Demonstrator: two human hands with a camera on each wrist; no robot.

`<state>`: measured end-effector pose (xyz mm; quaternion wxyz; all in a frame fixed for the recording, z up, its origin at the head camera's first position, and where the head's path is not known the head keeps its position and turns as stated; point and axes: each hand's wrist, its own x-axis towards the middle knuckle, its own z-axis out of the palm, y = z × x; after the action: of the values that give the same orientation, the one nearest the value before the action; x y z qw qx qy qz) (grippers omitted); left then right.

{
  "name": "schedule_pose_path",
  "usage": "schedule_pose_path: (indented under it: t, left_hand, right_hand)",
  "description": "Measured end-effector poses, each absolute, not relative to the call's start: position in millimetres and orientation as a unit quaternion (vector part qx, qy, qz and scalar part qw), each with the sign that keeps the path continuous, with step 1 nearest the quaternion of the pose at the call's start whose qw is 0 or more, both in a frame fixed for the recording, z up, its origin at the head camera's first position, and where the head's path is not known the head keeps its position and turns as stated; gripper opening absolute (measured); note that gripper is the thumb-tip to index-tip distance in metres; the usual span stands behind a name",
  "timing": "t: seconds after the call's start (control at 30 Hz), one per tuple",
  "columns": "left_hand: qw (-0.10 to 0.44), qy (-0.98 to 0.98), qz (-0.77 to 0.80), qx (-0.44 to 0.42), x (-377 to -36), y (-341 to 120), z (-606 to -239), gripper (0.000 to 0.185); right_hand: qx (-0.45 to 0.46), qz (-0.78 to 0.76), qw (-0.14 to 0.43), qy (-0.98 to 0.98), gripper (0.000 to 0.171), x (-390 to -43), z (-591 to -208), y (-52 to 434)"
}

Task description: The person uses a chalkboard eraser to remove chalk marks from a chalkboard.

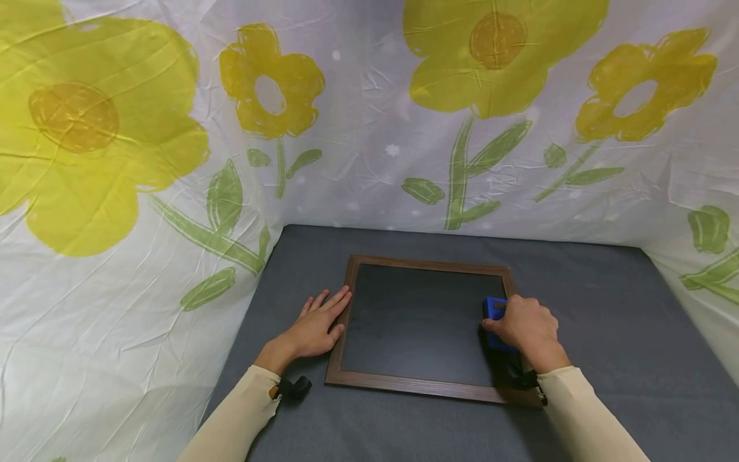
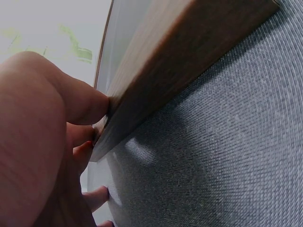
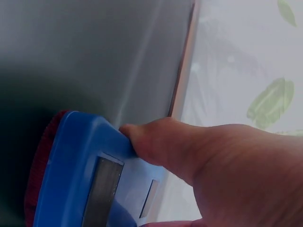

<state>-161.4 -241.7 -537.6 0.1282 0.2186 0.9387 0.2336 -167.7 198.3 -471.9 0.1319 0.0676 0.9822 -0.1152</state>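
Observation:
A chalkboard (image 1: 421, 321) with a brown wooden frame (image 1: 404, 385) lies flat on a grey cloth surface (image 1: 606, 301). My left hand (image 1: 320, 324) rests flat beside the frame's left edge, fingers straight and touching the wood (image 2: 156, 66). My right hand (image 1: 522, 324) grips a blue eraser (image 1: 494, 317) on the board's right side. In the right wrist view the blue eraser (image 3: 90, 175) shows a red felt pad underneath, pressed on the dark board (image 3: 94, 56).
A white sheet (image 1: 358, 115) printed with yellow flowers hangs behind and on both sides, close around the grey surface. A small black clip (image 1: 296, 387) sits at my left wrist. Bare grey cloth lies to the right of the board.

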Motion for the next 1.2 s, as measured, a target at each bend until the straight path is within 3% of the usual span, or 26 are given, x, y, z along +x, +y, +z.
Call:
schedule_pose_path:
  t: [0.6, 1.2]
  left_hand:
    - [0.133, 0.937, 0.243, 0.213, -160.5, -241.9, -537.0, 0.073]
    - [0.129, 0.936, 0.245, 0.218, -160.9, -241.0, -538.0, 0.073]
  right_hand:
    - [0.041, -0.101, 0.124, 0.986, 0.073, -169.0, -471.8, 195.2]
    - [-0.013, -0.091, 0.098, 0.991, 0.064, -172.6, -480.1, 108.2]
